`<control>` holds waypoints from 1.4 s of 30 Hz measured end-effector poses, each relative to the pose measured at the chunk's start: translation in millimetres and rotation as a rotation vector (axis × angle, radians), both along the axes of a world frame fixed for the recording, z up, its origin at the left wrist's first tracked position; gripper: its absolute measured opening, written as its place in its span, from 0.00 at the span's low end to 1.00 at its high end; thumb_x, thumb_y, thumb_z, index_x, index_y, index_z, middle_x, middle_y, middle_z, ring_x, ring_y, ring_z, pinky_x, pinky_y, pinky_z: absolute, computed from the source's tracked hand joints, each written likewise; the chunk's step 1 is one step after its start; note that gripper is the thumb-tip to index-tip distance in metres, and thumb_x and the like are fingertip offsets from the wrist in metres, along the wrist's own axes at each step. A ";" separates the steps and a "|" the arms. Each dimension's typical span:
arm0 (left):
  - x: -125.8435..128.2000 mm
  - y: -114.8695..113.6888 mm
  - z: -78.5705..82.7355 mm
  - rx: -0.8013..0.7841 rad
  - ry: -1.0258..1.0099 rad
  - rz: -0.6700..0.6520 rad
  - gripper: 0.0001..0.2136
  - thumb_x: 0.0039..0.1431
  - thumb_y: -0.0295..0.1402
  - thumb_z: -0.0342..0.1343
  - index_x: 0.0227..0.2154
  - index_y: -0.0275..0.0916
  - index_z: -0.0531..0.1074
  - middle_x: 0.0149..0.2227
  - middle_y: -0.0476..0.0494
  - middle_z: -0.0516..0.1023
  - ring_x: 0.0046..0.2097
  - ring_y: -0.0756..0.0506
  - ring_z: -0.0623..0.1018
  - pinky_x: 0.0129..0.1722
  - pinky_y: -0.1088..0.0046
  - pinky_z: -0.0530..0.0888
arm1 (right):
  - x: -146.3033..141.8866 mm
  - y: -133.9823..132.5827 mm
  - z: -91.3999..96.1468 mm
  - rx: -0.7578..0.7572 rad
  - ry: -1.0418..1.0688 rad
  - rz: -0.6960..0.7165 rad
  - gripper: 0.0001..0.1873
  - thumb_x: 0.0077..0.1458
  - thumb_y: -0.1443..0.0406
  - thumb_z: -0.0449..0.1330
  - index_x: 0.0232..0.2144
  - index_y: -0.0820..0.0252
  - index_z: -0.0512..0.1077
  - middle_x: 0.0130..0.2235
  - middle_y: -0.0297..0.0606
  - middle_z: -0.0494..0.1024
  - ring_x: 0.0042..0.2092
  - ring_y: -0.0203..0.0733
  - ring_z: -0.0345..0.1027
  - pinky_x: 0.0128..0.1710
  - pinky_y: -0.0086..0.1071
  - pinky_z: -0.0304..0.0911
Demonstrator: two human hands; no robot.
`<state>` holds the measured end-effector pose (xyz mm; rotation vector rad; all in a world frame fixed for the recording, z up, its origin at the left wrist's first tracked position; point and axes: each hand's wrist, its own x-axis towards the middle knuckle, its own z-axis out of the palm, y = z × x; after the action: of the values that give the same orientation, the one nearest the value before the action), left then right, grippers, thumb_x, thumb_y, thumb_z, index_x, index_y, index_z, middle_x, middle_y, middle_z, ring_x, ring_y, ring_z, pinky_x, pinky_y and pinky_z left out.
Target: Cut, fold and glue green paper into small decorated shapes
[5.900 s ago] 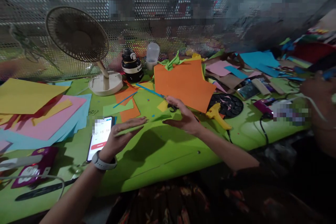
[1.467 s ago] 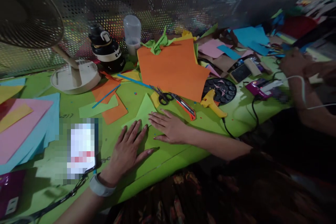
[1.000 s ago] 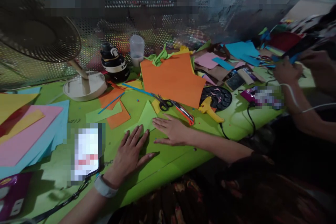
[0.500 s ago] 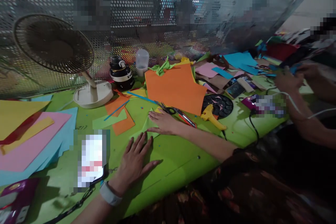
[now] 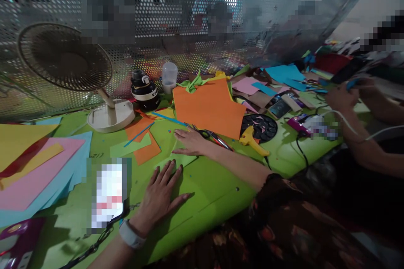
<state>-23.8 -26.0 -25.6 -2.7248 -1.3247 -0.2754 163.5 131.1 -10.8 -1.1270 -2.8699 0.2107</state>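
Note:
My left hand point(image 5: 162, 193) lies flat and open on the near part of a light green folded paper point(image 5: 179, 160) on the green table. A white watch sits on that wrist. My right hand point(image 5: 189, 141) rests open with fingers stretched on the paper's far tip. Just beyond its fingers lie black-handled scissors point(image 5: 204, 133) and an orange-red utility knife point(image 5: 221, 141). A large orange sheet point(image 5: 208, 105) lies behind them.
A phone point(image 5: 109, 191) lies left of my left hand. A desk fan point(image 5: 67, 61), a black bottle point(image 5: 144, 90) and a clear cup point(image 5: 169, 76) stand at the back. A yellow glue gun point(image 5: 252, 141) is right of the knife. Coloured sheets point(image 5: 34, 164) are stacked at left. Another person's hands point(image 5: 342, 96) work at the right.
My right hand has slid away along the green paper toward its far tip near the scissors. The left hand has stayed flat in place. The view has tilted up slightly.

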 end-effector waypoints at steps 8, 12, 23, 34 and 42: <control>-1.5 1.2 -6.1 0.030 -0.004 -0.006 0.35 0.58 0.56 0.45 0.61 0.38 0.59 0.64 0.33 0.59 0.64 0.35 0.58 0.61 0.52 0.55 | -1.0 -59.3 7.0 0.014 0.042 0.144 0.42 0.62 0.44 0.33 0.62 0.72 0.54 0.66 0.52 0.47 0.68 0.48 0.38 0.66 0.47 0.36; -1.7 1.8 -7.0 0.042 -0.042 -0.026 0.34 0.58 0.55 0.45 0.62 0.39 0.58 0.64 0.35 0.57 0.64 0.36 0.58 0.61 0.52 0.55 | 16.5 -96.9 -2.4 -0.017 0.077 0.127 0.48 0.58 0.40 0.35 0.63 0.76 0.49 0.67 0.56 0.44 0.68 0.52 0.35 0.66 0.48 0.35; -18.2 -1.4 -1.2 0.024 0.026 -0.025 0.36 0.58 0.56 0.44 0.64 0.39 0.54 0.65 0.36 0.56 0.64 0.36 0.59 0.61 0.53 0.57 | 55.7 -94.7 -7.3 -0.017 0.001 0.062 0.50 0.56 0.38 0.37 0.66 0.72 0.43 0.67 0.52 0.41 0.68 0.52 0.32 0.66 0.50 0.33; -42.3 -30.8 -2.9 0.081 0.042 0.101 0.41 0.57 0.58 0.43 0.66 0.36 0.46 0.63 0.33 0.59 0.62 0.34 0.63 0.59 0.50 0.57 | 58.7 -94.9 -15.1 -0.020 0.047 0.055 0.51 0.56 0.38 0.35 0.65 0.74 0.42 0.68 0.52 0.39 0.69 0.52 0.30 0.66 0.50 0.31; -5.5 -10.3 16.6 0.101 0.005 0.107 0.39 0.57 0.58 0.42 0.65 0.36 0.51 0.65 0.32 0.56 0.65 0.34 0.58 0.62 0.51 0.53 | 77.1 -85.2 14.3 0.119 0.139 -0.171 0.36 0.63 0.47 0.41 0.62 0.66 0.56 0.62 0.49 0.60 0.62 0.51 0.54 0.60 0.44 0.52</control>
<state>-29.3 -36.4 -8.9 -2.5608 -1.4084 -0.3165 240.6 45.9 3.5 -1.2729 -2.6116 0.1048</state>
